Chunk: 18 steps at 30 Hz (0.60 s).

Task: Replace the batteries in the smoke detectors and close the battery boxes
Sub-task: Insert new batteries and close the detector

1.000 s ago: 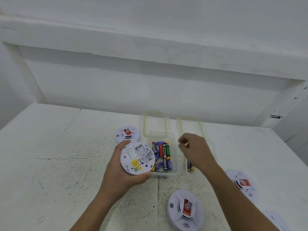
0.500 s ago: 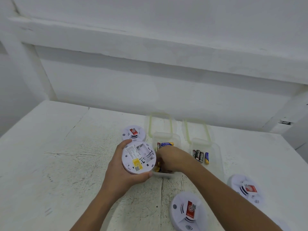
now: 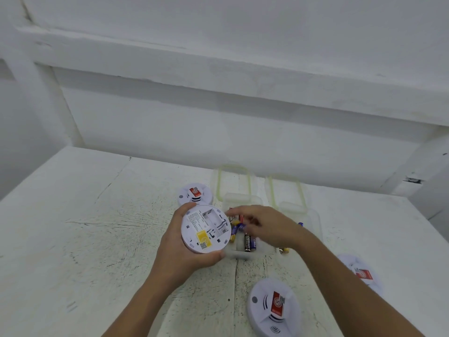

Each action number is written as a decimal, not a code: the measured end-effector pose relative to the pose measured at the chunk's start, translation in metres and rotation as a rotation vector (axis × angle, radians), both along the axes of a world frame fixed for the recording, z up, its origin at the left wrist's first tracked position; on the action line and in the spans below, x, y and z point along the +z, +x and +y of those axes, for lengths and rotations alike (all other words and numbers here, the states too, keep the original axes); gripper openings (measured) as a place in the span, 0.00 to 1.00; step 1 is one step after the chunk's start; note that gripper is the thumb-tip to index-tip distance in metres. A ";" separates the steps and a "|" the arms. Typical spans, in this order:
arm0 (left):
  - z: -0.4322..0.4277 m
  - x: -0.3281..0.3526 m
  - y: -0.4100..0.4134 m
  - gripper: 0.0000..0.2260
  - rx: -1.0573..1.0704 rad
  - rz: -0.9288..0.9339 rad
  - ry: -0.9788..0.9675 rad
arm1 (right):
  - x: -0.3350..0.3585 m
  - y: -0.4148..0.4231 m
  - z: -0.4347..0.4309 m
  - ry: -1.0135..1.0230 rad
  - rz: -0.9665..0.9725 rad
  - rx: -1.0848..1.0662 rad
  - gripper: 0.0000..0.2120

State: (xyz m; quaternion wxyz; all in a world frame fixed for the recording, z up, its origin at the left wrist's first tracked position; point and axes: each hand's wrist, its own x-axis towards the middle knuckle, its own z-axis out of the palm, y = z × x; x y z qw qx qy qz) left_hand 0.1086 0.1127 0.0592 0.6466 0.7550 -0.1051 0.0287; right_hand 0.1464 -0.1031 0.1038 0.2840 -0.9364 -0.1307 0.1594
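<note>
My left hand holds a white round smoke detector back side up, its open battery bay empty, with a yellow sticker below it. Just to its right, my right hand hovers over the left clear battery box, fingers curled and blurred. Whether they pinch a battery I cannot tell. Several mixed batteries lie in that box. The right clear box holds a few batteries, mostly hidden by my right wrist.
Three more detectors lie face up on the white table: one behind my left hand, one near the front, one at the right. Two clear lids with green seals lie behind the boxes, near the wall.
My right hand went from the right box to the left box, dipped in among the batteries, and now sits slightly higher near the detector. My left hand kept the detector steady.
</note>
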 end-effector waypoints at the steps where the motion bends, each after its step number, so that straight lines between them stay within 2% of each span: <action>1: 0.000 -0.001 0.000 0.40 0.001 -0.001 0.007 | 0.005 -0.003 -0.005 0.124 0.002 -0.066 0.21; 5: -0.002 -0.002 -0.001 0.41 0.000 -0.002 0.047 | 0.019 -0.015 -0.008 0.628 0.041 -0.307 0.12; 8: -0.006 -0.001 -0.002 0.41 -0.024 -0.012 0.046 | 0.019 -0.024 0.001 0.786 -0.007 -0.351 0.08; 18: -0.018 0.005 -0.005 0.41 -0.090 0.020 -0.063 | -0.007 -0.049 0.031 0.586 -0.278 -0.330 0.06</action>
